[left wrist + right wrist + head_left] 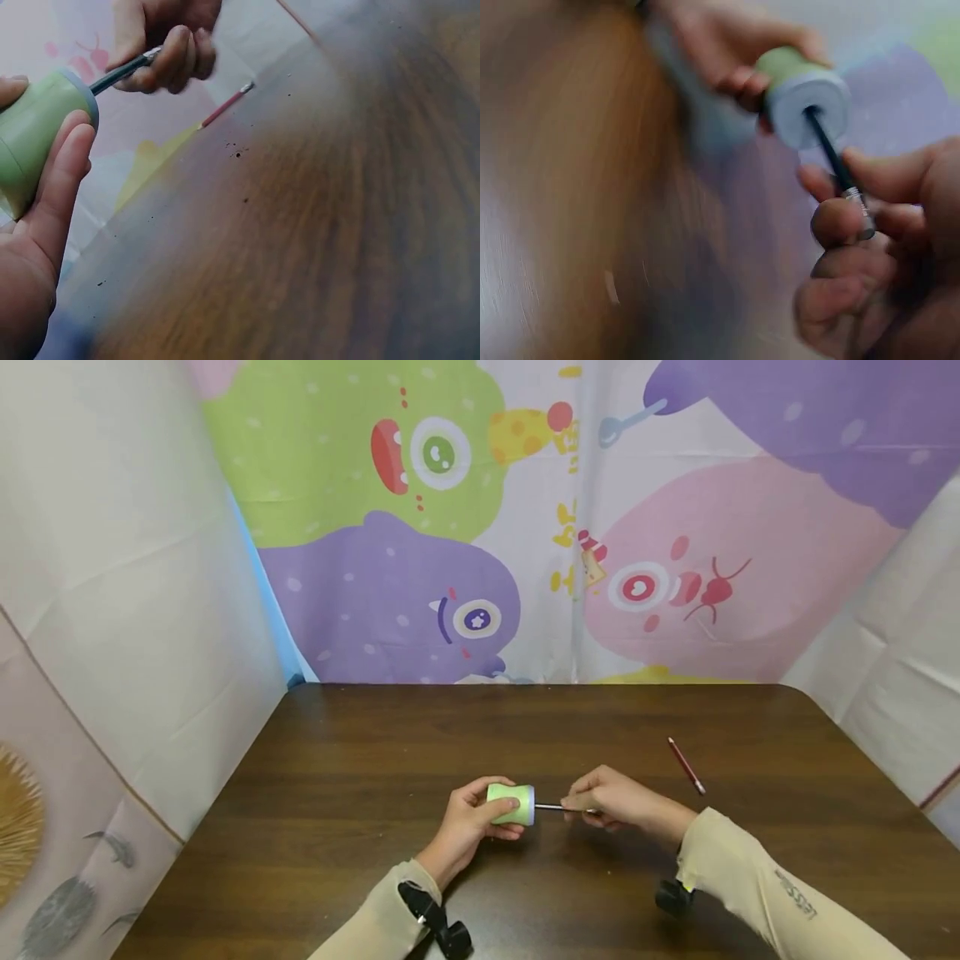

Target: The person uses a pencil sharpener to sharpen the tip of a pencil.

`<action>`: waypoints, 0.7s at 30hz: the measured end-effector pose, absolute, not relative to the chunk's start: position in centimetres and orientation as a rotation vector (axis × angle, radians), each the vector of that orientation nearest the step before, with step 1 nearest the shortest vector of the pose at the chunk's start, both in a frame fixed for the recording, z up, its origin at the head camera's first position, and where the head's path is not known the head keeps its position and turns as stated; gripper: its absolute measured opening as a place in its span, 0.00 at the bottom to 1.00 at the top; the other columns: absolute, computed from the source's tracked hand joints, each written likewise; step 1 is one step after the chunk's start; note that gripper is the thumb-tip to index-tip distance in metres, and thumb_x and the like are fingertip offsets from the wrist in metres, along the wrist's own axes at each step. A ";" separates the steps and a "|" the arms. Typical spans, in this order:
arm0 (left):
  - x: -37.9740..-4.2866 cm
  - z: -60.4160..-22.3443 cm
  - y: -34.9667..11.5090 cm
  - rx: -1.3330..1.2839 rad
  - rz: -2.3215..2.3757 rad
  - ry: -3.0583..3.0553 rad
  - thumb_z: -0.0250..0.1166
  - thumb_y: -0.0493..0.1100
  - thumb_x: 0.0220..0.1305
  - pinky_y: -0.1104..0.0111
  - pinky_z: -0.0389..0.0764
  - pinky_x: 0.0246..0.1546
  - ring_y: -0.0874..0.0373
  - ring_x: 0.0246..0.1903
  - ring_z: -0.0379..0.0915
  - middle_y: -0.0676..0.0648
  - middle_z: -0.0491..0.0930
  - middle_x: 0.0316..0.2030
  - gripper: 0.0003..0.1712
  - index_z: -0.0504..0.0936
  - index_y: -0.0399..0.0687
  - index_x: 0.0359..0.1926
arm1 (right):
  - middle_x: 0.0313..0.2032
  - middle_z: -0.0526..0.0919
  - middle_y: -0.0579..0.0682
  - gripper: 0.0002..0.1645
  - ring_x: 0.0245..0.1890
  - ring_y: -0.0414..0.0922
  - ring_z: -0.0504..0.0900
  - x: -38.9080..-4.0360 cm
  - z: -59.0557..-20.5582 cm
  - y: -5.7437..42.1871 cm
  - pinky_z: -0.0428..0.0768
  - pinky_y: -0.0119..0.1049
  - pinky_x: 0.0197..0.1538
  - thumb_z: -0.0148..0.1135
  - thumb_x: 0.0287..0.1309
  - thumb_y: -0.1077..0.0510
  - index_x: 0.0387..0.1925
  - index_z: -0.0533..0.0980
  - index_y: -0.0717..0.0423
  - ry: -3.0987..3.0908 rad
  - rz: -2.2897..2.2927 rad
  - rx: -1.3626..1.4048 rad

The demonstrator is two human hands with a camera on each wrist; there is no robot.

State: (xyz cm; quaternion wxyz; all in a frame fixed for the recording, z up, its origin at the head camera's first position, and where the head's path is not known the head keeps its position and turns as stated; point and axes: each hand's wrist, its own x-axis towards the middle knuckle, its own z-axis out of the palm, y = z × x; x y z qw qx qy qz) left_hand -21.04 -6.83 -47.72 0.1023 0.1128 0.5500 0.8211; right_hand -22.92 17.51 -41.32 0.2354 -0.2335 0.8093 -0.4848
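Note:
My left hand (pixel 463 827) grips a light green pencil sharpener (pixel 501 792), thumb in front and fingers around its far side. The sharpener lies sideways above the table, its pale blue end face turned to the right. A dark pencil (pixel 549 807) sticks into the hole in that face, as the right wrist view shows; its inserted tip is hidden inside. Thumb and fingers of my right hand (pixel 622 797) pinch the pencil near its outer end. In the right wrist view, silvery marking (pixel 854 199) shows on the pencil close to that end.
A dark red pencil (pixel 686 765) lies on the brown wooden table (pixel 420 735), beyond my right hand. Cartoon-printed cloth (pixel 390 602) hangs behind the table's back edge, with pale cloth (pixel 135 552) at the left side. Each wrist carries a black camera (pixel 675 897).

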 end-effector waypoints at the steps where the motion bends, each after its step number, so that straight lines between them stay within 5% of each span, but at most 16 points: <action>1: -21.1 -47.7 -6.8 0.338 2.428 1.614 0.63 0.27 0.62 0.65 0.88 0.24 0.54 0.21 0.83 0.43 0.79 0.33 0.25 0.67 0.17 0.56 | 0.15 0.72 0.41 0.12 0.15 0.34 0.65 -22.7 -41.1 17.6 0.66 0.28 0.17 0.60 0.66 0.58 0.29 0.81 0.62 2.379 -1.246 -0.776; 6: -21.0 -47.6 -6.6 0.338 2.462 1.565 0.62 0.28 0.63 0.65 0.88 0.26 0.53 0.23 0.84 0.43 0.80 0.35 0.25 0.65 0.17 0.57 | 0.29 0.83 0.42 0.04 0.26 0.33 0.79 -21.9 -40.7 17.6 0.81 0.27 0.28 0.69 0.59 0.62 0.35 0.81 0.58 2.836 -0.827 -1.539; 12: -20.8 -47.6 -6.6 0.306 2.487 1.548 0.61 0.27 0.63 0.64 0.88 0.26 0.53 0.23 0.84 0.43 0.79 0.34 0.25 0.64 0.17 0.57 | 0.24 0.80 0.46 0.11 0.23 0.34 0.76 -22.0 -41.9 17.0 0.79 0.27 0.25 0.74 0.47 0.71 0.29 0.79 0.59 2.932 -0.768 -1.936; 16: -20.8 -47.6 -6.7 0.277 2.485 1.553 0.61 0.27 0.63 0.64 0.88 0.25 0.53 0.22 0.83 0.43 0.80 0.34 0.22 0.66 0.18 0.55 | 0.22 0.82 0.47 0.06 0.20 0.33 0.73 -22.0 -42.5 16.4 0.76 0.26 0.22 0.69 0.51 0.72 0.26 0.81 0.61 2.827 -1.101 -1.575; 21: -20.9 -47.6 -6.9 0.310 2.444 1.609 0.64 0.27 0.61 0.65 0.87 0.24 0.54 0.21 0.83 0.43 0.80 0.32 0.24 0.67 0.17 0.55 | 0.13 0.72 0.44 0.10 0.13 0.34 0.64 -22.6 -42.6 16.0 0.62 0.25 0.15 0.60 0.59 0.67 0.23 0.79 0.68 2.271 -1.552 -0.697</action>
